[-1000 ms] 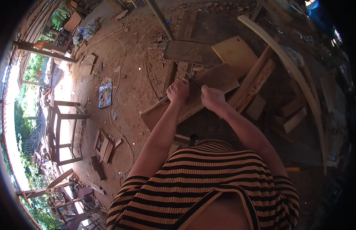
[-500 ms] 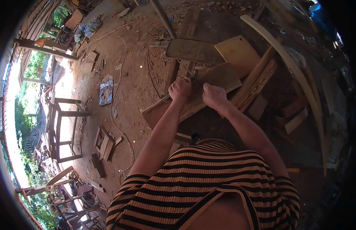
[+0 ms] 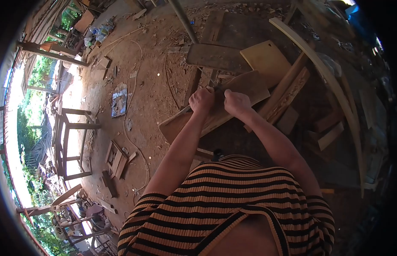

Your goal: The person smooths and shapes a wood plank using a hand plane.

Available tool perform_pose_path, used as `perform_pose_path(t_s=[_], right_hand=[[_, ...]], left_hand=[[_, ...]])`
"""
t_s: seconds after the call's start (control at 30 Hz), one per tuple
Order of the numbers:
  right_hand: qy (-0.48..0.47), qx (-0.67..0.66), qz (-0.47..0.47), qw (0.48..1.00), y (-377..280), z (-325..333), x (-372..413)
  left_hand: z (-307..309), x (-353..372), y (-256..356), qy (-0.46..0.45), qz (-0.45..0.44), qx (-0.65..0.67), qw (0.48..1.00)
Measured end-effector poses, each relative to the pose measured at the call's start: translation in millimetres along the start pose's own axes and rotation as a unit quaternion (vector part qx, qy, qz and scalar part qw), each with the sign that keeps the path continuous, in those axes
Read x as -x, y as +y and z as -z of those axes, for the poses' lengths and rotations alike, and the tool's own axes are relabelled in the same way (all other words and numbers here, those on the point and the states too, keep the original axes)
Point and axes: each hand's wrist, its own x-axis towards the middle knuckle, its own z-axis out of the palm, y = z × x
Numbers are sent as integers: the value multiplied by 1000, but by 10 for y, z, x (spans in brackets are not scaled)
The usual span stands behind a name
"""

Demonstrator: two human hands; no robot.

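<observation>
My left hand (image 3: 202, 100) and my right hand (image 3: 237, 103) are both closed, a short gap apart. Between them shows a small dark tool, which looks like a spokeshave (image 3: 218, 89), with one fist at each end; most of it is hidden by my fingers. Under the hands a long brown wooden board (image 3: 247, 87) slants from lower left to upper right. The tool is at the board's far edge, but whether its blade touches the wood cannot be made out.
A dark bench plank (image 3: 215, 59) and a pale yellow board (image 3: 266, 57) are beyond the workpiece. At right, a long curved strip (image 3: 318, 59) and several offcuts lie close together. Wood shavings and a hose (image 3: 140, 149) are on the dirt floor, with a wooden frame (image 3: 81, 126) at left.
My right hand has shifted slightly left and down, closer to my left hand. The left hand and the board are in nearly the same place.
</observation>
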Motion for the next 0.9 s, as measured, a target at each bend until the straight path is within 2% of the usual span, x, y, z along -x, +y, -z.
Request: perform_pose_path(t_s=[0.17,0.33,0.53,0.67,0.8,0.9], right_hand=[[-9,-1,11,1000,7,137,160],[-74,-6,-67,995,58,332,628],[-13,10,0,1000,-8,43,-39],[-27,8,6,1000,3,147,148],[-64,7,-30,997,54,353,577],[-56,10,-25,998,16,308,459]], left_hand=[[-26,-32,-11,8,7,2,1000],[-35,-60,-42,5,6,5,1000],[7,-22,-27,5,-1,17,1000],[9,-11,-30,5,1,36,999],[-13,-45,-51,12,-1,45,999],[2,-31,-39,-7,4,20,1000]])
